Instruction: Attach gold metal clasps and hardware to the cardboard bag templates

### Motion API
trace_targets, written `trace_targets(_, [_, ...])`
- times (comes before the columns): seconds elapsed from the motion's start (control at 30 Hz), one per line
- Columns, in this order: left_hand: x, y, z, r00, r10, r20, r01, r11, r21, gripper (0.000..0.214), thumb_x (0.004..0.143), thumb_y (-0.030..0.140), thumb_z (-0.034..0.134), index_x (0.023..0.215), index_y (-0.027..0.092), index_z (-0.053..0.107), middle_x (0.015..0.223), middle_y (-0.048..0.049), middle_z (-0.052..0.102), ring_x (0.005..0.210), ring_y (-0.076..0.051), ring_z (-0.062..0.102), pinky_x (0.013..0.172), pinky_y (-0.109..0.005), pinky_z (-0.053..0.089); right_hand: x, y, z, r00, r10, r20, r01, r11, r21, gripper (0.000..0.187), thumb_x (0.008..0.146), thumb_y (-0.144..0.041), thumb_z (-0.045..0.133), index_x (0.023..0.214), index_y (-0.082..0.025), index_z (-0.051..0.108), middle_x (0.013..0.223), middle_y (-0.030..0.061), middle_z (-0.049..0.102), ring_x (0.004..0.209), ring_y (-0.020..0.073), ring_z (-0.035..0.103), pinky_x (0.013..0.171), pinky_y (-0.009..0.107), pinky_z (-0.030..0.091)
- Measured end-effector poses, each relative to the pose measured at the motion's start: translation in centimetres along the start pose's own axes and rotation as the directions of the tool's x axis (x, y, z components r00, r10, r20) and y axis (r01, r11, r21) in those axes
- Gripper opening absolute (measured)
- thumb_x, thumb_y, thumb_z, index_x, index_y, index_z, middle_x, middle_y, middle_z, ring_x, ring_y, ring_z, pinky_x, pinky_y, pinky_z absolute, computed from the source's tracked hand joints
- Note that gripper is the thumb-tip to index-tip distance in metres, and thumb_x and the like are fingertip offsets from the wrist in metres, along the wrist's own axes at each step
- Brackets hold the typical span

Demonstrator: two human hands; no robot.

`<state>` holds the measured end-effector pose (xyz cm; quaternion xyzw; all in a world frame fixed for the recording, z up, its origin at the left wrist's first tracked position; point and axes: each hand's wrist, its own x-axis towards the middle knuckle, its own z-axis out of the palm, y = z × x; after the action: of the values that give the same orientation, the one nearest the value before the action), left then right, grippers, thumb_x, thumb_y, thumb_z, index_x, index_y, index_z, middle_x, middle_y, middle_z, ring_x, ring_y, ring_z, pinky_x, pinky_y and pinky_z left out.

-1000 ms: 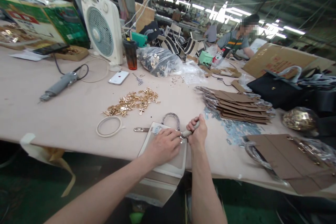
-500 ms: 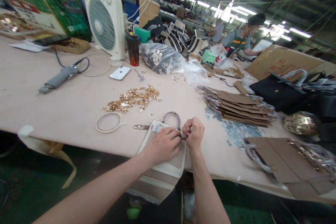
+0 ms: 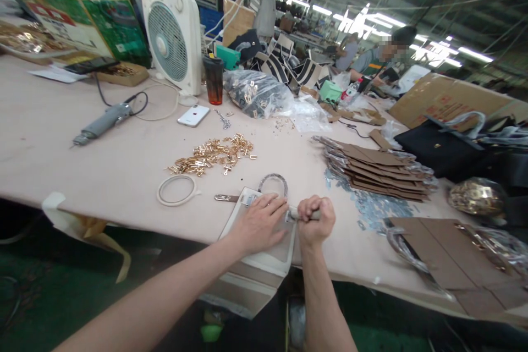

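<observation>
A pale handbag (image 3: 267,280) lies across the table's front edge, its lower part hanging over. The plastic-wrapped handle (image 3: 274,177) loops up from its far side, and a brown strap (image 3: 226,198) with a metal fitting sticks out left. My left hand (image 3: 259,224) rests flat on the bag, fingers stretched out. Just right of those fingertips, my right hand (image 3: 317,219) is closed around a tool (image 3: 293,213) with a pale, rod-like handle. Its near end points left to a small shiny metal piece at the bag's top edge. The tool's exact kind is unclear.
Gold metal fittings (image 3: 212,155) are heaped beyond a tape roll (image 3: 177,191). A grey power screwdriver (image 3: 102,122), a phone (image 3: 193,115) and a fan (image 3: 171,38) stand or lie left. Brown bag pieces (image 3: 375,168) are stacked right, beside flat silvery pieces (image 3: 379,208). Co-workers are farther back.
My right hand has moved right, away from my left fingers, exposing part of the tool. My left hand has flattened and its fingers have straightened. Another person has come into view at the back.
</observation>
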<state>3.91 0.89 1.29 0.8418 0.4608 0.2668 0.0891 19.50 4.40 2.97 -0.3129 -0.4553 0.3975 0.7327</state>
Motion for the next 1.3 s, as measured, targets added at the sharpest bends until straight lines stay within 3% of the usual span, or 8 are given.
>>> trace_targets(0.1, [0.0, 0.0, 0.0, 1.000, -0.007, 0.014, 0.007, 1.000, 0.028, 0.059, 0.094, 0.044, 0.066, 0.146, 0.021, 0.053, 0.154, -0.0073, 0.055, 0.144, -0.031, 0.043, 0.121, -0.050, 0.035, 0.6, -1.5, -0.2, 0.984, -0.021, -0.177, 0.037, 0.996, 0.087, 0.036, 0.097, -0.038, 0.049, 0.065, -0.023, 0.041, 0.054, -0.0083, 0.033, 0.040, 0.0078, 0.025, 0.043, 0.024, 0.026])
trace_targets(0.27, [0.1, 0.0, 0.0, 1.000, -0.019, 0.000, 0.019, 0.999, 0.031, 0.059, 0.091, 0.045, 0.068, 0.144, 0.021, 0.056, 0.150, -0.0070, 0.059, 0.141, -0.030, 0.046, 0.120, -0.048, 0.035, -1.7, -1.1, 0.6, 0.999, 0.011, -0.046, -0.008, 0.999, 0.051, 0.040, 0.095, -0.039, 0.054, 0.060, -0.023, 0.044, 0.050, -0.0070, 0.035, 0.038, 0.0090, 0.030, 0.043, 0.025, 0.029])
trace_targets(0.43, [0.2, 0.0, -0.1, 1.000, -0.004, -0.006, 0.004, 0.999, 0.041, 0.057, 0.091, 0.045, 0.067, 0.141, 0.019, 0.058, 0.148, -0.0088, 0.060, 0.138, -0.030, 0.048, 0.120, -0.047, 0.035, -3.0, 0.3, 1.4, 0.999, -0.038, -0.017, 0.037, 0.997, -0.063, 0.037, 0.095, -0.033, 0.056, 0.061, -0.023, 0.049, 0.051, -0.0049, 0.040, 0.044, 0.0114, 0.038, 0.045, 0.026, 0.030])
trace_targets(0.7, [0.4, 0.1, 0.1, 1.000, 0.002, -0.013, -0.002, 1.000, 0.031, 0.057, 0.092, 0.046, 0.067, 0.140, 0.019, 0.057, 0.144, -0.0094, 0.062, 0.136, -0.030, 0.049, 0.122, -0.046, 0.033, -0.3, 1.3, 1.7, 0.995, 0.096, 0.007, -0.094, 0.984, -0.151, 0.041, 0.099, -0.042, 0.054, 0.064, -0.022, 0.048, 0.051, -0.0065, 0.043, 0.040, 0.0088, 0.036, 0.039, 0.023, 0.029])
trace_targets(0.83, [0.2, 0.0, 0.1, 1.000, -0.005, -0.010, 0.005, 0.999, 0.037, 0.062, 0.091, 0.051, 0.067, 0.143, 0.019, 0.055, 0.147, -0.0092, 0.059, 0.138, -0.031, 0.047, 0.122, -0.048, 0.032, 1.5, -0.1, 1.9, 0.979, 0.202, -0.034, -0.203, 0.978, -0.053, 0.040, 0.097, -0.043, 0.056, 0.064, -0.022, 0.048, 0.050, -0.0083, 0.041, 0.036, 0.0067, 0.033, 0.037, 0.020, 0.027])
trace_targets(1.0, [0.1, 0.0, 0.0, 1.000, -0.006, -0.016, 0.007, 0.999, 0.043, 0.065, 0.089, 0.052, 0.069, 0.144, 0.020, 0.054, 0.147, -0.0097, 0.059, 0.138, -0.031, 0.047, 0.121, -0.048, 0.035, 1.7, -1.0, 2.2, 0.994, 0.100, -0.046, -0.100, 0.995, 0.000, 0.041, 0.097, -0.043, 0.056, 0.063, -0.022, 0.046, 0.050, -0.0084, 0.039, 0.036, 0.0058, 0.030, 0.036, 0.019, 0.025])
trace_targets(1.17, [0.1, 0.1, 0.0, 0.999, -0.025, -0.024, 0.026, 0.999, 0.032, 0.064, 0.088, 0.051, 0.071, 0.141, 0.021, 0.055, 0.144, -0.0100, 0.060, 0.137, -0.031, 0.048, 0.120, -0.048, 0.035, 1.1, 0.2, 2.3, 0.979, 0.202, 0.010, -0.198, 0.971, -0.137, 0.042, 0.097, -0.045, 0.056, 0.063, -0.022, 0.046, 0.048, -0.0078, 0.041, 0.037, 0.0073, 0.032, 0.036, 0.020, 0.026])
trace_targets(1.3, [0.1, 0.1, -0.2, 1.000, -0.010, -0.002, 0.011, 1.000, 0.022, 0.065, 0.089, 0.050, 0.070, 0.144, 0.019, 0.054, 0.148, -0.0096, 0.057, 0.139, -0.031, 0.046, 0.122, -0.048, 0.034, 1.2, -0.9, 2.6, 0.997, 0.074, -0.005, -0.074, 0.992, -0.100, 0.041, 0.098, -0.042, 0.055, 0.063, -0.023, 0.047, 0.050, -0.0071, 0.041, 0.039, 0.0079, 0.033, 0.038, 0.022, 0.026])
